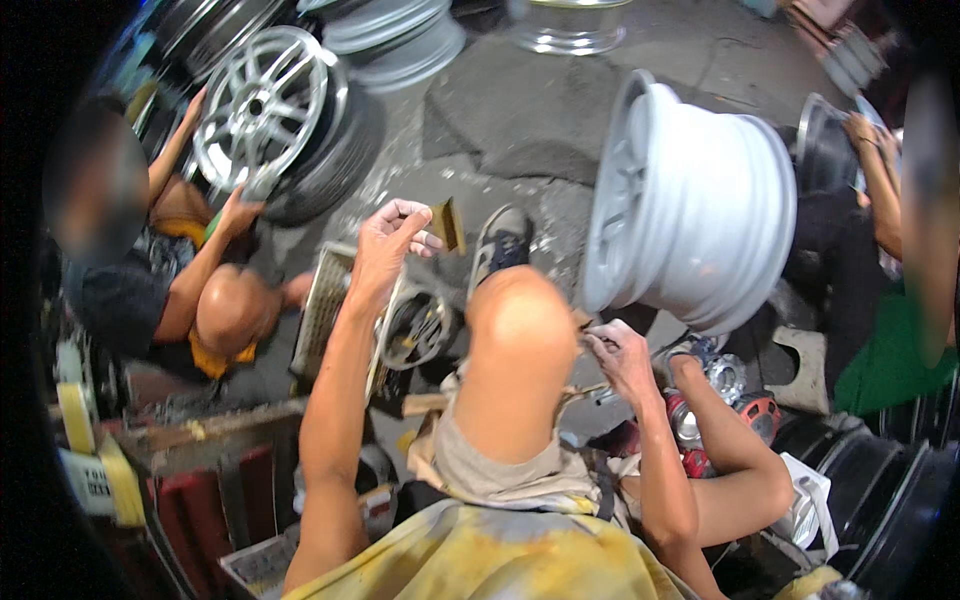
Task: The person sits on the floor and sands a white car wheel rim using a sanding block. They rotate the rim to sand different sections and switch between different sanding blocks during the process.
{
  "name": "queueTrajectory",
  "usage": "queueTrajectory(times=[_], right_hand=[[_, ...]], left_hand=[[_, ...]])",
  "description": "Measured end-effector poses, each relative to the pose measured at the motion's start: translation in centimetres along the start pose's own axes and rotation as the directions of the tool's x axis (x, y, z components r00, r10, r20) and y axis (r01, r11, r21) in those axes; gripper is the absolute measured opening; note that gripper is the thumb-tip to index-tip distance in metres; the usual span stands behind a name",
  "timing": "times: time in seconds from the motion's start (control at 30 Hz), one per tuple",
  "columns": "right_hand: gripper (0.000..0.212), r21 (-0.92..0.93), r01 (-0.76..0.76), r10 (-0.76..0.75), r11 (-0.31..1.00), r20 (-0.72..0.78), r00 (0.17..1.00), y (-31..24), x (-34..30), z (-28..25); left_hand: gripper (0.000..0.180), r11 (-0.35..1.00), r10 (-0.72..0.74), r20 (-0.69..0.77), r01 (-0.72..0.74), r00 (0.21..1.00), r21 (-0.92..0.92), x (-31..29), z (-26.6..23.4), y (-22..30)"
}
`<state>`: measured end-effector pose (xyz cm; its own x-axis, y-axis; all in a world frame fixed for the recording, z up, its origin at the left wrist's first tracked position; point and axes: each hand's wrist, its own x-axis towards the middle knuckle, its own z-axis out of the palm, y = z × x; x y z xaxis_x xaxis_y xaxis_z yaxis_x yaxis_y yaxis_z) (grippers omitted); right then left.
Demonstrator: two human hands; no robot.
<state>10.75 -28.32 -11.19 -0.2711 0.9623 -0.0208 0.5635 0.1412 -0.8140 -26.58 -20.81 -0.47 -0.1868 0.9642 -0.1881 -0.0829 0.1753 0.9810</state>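
Observation:
My left hand, its fingertips whitened with dust, is raised beyond my knee. It pinches a small folded gold-brown sheet that looks like sandpaper. By the right side of my knee, my right hand is closed, fingers pressed together at a small brown piece partly hidden by the knee. A pale grey primed wheel rim stands on its edge just beyond my right hand, its spoked face turned left. Neither hand touches the rim.
On the left a person holds a silver spoked wheel beside a tire. Another person at the right handles a dark rim. A perforated crate stands near my left forearm. Grey rims are stacked at the back; dark rims lie lower right.

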Motion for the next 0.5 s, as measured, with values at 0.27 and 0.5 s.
queueTrajectory(times=[0.27, 0.5], right_hand=[[0.038, 0.372, 0.182, -0.027, 0.91, -0.387, 0.922, -12.6, 4.1, -11.9], [0.01, 0.706, 0.129, 0.3, 0.697, -0.449, 0.842, -8.2, 3.2, -14.7]], left_hand=[[0.013, 0.648, 0.425, 0.547, -0.664, 0.722, 0.373, -0.6, 20.5, 12.1], [0.015, 0.783, 0.243, 0.631, -0.533, 0.737, 0.32, 1.2, 26.7, 10.8]])
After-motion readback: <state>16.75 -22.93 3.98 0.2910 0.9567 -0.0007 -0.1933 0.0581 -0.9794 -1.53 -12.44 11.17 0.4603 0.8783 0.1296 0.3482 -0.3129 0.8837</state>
